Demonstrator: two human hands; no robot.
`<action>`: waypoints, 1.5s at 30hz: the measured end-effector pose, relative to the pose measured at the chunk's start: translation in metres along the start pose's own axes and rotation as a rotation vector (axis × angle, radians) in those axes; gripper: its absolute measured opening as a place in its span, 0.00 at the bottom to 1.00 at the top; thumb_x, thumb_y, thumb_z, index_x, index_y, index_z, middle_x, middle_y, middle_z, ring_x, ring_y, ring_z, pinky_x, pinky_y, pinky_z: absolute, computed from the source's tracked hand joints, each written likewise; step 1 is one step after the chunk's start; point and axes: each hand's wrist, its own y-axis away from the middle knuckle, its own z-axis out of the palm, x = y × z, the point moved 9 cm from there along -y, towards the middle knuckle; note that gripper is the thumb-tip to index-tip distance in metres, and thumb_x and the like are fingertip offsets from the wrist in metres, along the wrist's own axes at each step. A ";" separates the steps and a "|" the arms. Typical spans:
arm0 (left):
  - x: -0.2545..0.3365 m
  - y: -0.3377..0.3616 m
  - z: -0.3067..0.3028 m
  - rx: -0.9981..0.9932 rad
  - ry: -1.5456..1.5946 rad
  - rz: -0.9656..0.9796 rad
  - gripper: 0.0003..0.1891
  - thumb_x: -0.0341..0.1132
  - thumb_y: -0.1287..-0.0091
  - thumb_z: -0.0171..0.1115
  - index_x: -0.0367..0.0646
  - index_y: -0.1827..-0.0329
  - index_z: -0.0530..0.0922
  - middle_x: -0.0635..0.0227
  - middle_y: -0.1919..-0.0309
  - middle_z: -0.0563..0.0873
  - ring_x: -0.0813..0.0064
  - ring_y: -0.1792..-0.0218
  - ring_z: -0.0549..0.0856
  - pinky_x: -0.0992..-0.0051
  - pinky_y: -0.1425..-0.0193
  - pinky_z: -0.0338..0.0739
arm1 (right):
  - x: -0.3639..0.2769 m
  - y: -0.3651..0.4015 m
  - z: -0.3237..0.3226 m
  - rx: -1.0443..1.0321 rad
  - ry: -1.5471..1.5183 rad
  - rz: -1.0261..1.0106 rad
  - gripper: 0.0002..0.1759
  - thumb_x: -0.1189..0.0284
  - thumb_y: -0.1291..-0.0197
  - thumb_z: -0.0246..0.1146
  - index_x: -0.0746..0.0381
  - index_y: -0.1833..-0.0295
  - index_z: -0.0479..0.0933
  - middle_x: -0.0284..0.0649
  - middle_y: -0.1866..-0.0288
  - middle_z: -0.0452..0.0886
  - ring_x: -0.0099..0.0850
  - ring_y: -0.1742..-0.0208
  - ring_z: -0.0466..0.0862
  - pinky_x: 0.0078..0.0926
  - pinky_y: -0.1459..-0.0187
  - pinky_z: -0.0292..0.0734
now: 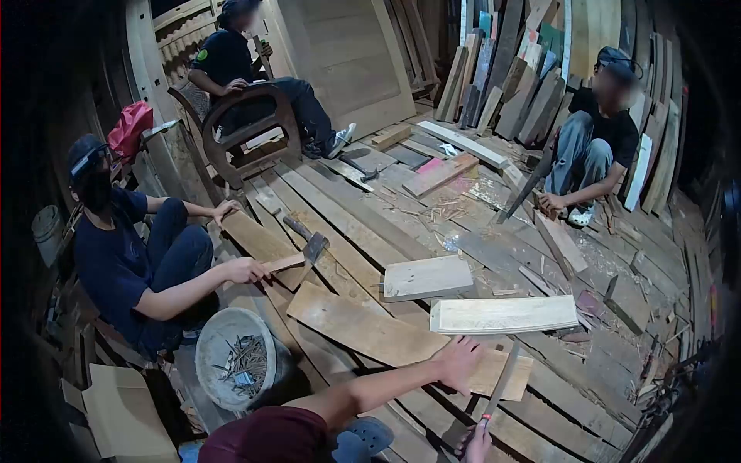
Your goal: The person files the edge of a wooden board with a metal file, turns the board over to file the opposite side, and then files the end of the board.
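A wooden workshop floor (363,235) with 4 people: the camera wearer, seen as 2 hands, 1 maroon sleeve (266,440) and 1 blue clog (370,434), plus 3 co-workers. The wearer has 1 saw and 1 long brown board under the hands. Near these lie 2 shorter pale boards (503,315) (428,278), 1 hatchet (309,243) and 1 bucket (207,369) of loose nails, too many to count; farther off lies 1 hammer (364,171).

The left hand (461,363) lies spread on top of the long brown board (378,338), fingers apart, pressing rather than gripping. The right hand (478,446), at the bottom edge, is closed around the handle of the saw (502,382). The blade points up and away, crossing the board near its right end, just beside the left hand; whether the teeth bite into the wood cannot be told.

The board is flat, warm brown and slightly bowed to the eye, with a darker patch toward its left end. The saw has a narrow grey blade and a red-trimmed handle.

Of the co-workers, 1 at left (116,239) holds a small wood piece (285,262), 1 sits at the back (231,62) and 1 crouches at right (594,139)
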 end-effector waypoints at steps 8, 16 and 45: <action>-0.001 0.000 0.001 -0.058 0.018 -0.008 0.65 0.63 0.65 0.81 0.32 0.26 0.63 0.50 0.41 0.75 0.54 0.38 0.74 0.58 0.30 0.64 | 0.008 0.008 0.006 0.020 -0.115 0.044 0.23 0.45 0.23 0.55 0.53 0.61 0.74 0.26 0.78 0.69 0.19 0.81 0.67 0.19 0.80 0.62; -0.002 -0.004 0.006 -0.051 0.019 -0.003 0.66 0.62 0.67 0.81 0.31 0.25 0.63 0.51 0.40 0.75 0.54 0.37 0.74 0.58 0.29 0.63 | 0.008 0.006 0.008 -0.030 -0.071 0.005 0.23 0.45 0.23 0.56 0.53 0.62 0.74 0.26 0.78 0.69 0.19 0.81 0.68 0.19 0.79 0.62; 0.000 -0.003 0.000 -0.097 0.027 -0.015 0.62 0.62 0.66 0.82 0.33 0.29 0.65 0.50 0.42 0.76 0.51 0.37 0.74 0.56 0.27 0.63 | 0.015 -0.006 -0.015 0.106 -0.003 -0.245 0.20 0.52 0.21 0.56 0.56 0.58 0.79 0.26 0.78 0.72 0.18 0.81 0.68 0.19 0.81 0.61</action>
